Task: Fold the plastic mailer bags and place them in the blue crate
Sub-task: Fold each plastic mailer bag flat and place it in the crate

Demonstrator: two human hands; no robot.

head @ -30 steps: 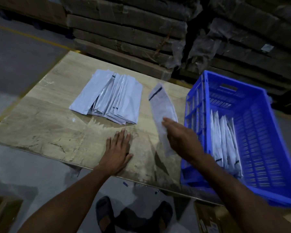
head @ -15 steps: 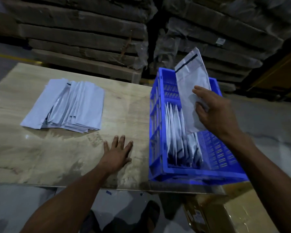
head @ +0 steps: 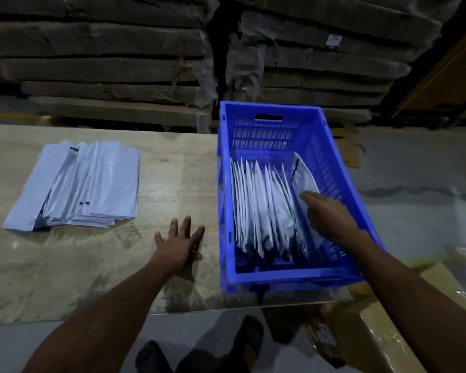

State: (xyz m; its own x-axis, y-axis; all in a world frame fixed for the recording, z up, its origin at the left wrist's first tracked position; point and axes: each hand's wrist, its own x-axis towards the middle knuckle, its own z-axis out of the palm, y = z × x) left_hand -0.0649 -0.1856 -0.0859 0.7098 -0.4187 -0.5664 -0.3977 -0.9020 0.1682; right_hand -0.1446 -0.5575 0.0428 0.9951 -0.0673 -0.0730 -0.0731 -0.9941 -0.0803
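Where upright, folded mailers (head: pixel 264 208) pale.

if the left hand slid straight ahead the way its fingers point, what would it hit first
Probably nothing soon: the left hand lies flat on the pale wooden tabletop, fingers pointing away towards its far edge. That strip looks bare, between the pile of grey plastic mailer bags and the blue plastic crate.

A warehouse or packing area: dim light, 2 tall stacks of flat cardboard (head: pixel 102 68) wrapped in plastic film, bare concrete floor (head: pixel 414 205), taped cartons (head: pixel 382 337) below the worktable (head: pixel 97 267), blue crate (head: pixel 301 275) of mailers
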